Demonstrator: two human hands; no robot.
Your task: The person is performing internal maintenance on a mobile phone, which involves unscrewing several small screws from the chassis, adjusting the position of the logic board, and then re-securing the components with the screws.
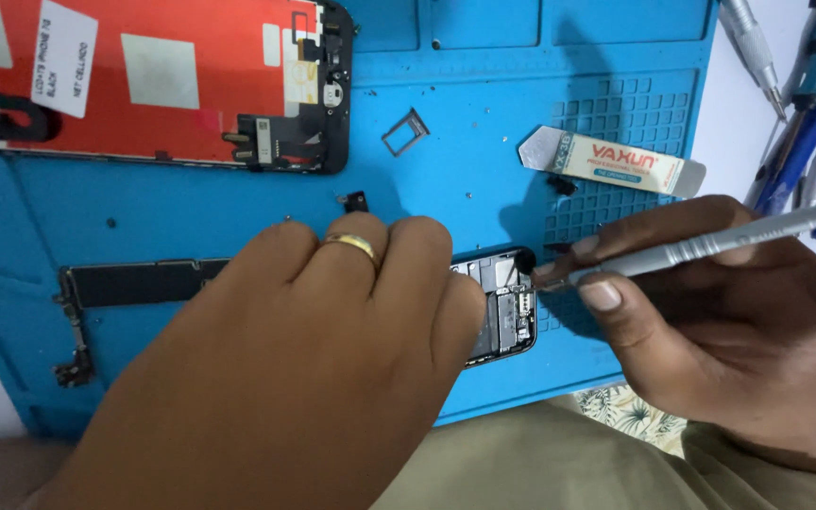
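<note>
My left hand (314, 349), with a gold ring on one finger, lies palm-down over an opened black phone body (502, 307) on the blue work mat (465, 151), pressing it flat and hiding most of it. My right hand (710, 312) grips a slim grey metal tool (710, 244) like a pen. The tool's tip rests at the upper right corner of the phone's exposed inside.
A detached phone screen with a red film (162, 80) lies at the top left. A black circuit board (134, 283) sits left of my hand. A small card tray (406, 132), a flat metal pry blade (616, 161) and hand tools (805, 104) lie to the right.
</note>
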